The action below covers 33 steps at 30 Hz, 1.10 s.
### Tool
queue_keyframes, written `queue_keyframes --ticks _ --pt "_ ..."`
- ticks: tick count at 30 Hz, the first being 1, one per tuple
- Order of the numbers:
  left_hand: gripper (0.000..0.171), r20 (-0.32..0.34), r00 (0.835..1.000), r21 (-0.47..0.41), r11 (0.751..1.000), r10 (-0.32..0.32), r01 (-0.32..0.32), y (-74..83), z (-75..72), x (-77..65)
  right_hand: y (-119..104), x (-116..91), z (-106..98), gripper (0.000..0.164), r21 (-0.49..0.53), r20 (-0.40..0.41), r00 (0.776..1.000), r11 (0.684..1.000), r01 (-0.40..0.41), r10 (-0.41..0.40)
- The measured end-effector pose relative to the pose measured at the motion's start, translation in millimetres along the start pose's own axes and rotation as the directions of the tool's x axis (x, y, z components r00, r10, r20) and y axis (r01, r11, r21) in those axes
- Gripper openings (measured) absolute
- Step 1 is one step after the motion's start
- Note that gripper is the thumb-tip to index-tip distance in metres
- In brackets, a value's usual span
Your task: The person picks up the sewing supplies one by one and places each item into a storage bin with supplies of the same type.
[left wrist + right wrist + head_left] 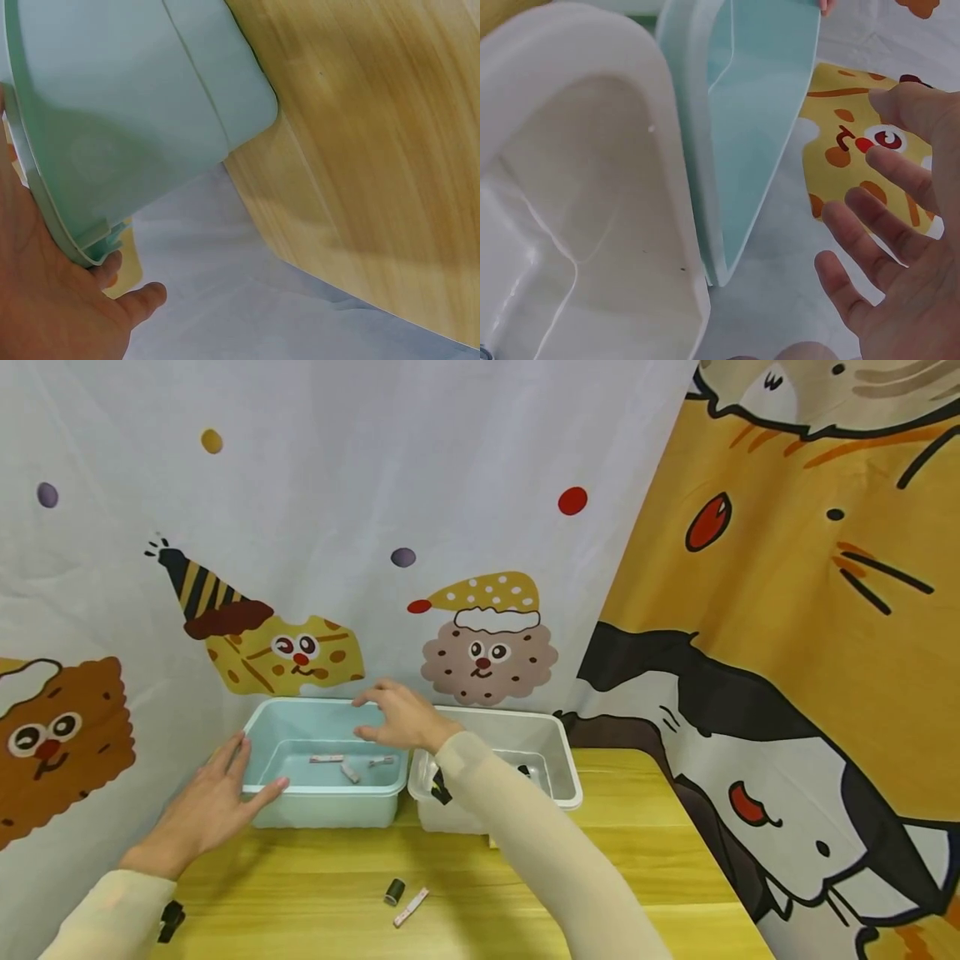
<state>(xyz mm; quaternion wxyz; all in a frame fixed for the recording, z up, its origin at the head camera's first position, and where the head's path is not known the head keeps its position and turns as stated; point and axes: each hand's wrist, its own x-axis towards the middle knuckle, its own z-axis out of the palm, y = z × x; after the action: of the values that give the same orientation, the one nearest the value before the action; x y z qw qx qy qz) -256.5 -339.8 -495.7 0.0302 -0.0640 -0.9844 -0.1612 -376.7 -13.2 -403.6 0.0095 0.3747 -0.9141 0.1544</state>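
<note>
At L end of blue bin [322, 792], L hand [202, 810] rests on rim: open, fingers fairly straight, thumb near front edge. R hand [408, 718] is up over R side of same bin, open, fingers spread, clear of rim per R wrist cam. Blue bin sits on wood-grain table [637, 860], w/ 3 sm. pale strips [350, 772] on its floor. White bin [450, 818] just beside, to R, w/ sm. dark item [523, 770] inside, partly hidden by R arm. Dk. green spool [394, 892] + pale strip [411, 907] on table in front, near e/o.

Left tub [322, 812] beside right tub [453, 818], cylinder [394, 892] and strip [411, 907] before them
</note>
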Motion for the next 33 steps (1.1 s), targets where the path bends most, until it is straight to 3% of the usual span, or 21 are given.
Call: queue_keyframes --ticks 11,21,33 --pt "0.116 -0.003 1.0 -0.02 1.0 0.01 -0.01 -2.1 1.6 -1.2 6 -28 -3 0.049 0.025 -0.024 0.999 0.999 0.046 -0.045" --pt "0.117 0.007 1.0 -0.032 0.999 0.017 -0.017 -2.3 1.8 1.2 7 -58 -4 0.048 0.032 -0.027 0.999 0.999 0.038 -0.037" --pt "0.117 0.002 1.0 -0.034 0.999 0.01 -0.01 -0.3 0.2 -2.2 3 -94 4 0.041 -0.053 -0.09 0.986 0.989 0.138 -0.143"
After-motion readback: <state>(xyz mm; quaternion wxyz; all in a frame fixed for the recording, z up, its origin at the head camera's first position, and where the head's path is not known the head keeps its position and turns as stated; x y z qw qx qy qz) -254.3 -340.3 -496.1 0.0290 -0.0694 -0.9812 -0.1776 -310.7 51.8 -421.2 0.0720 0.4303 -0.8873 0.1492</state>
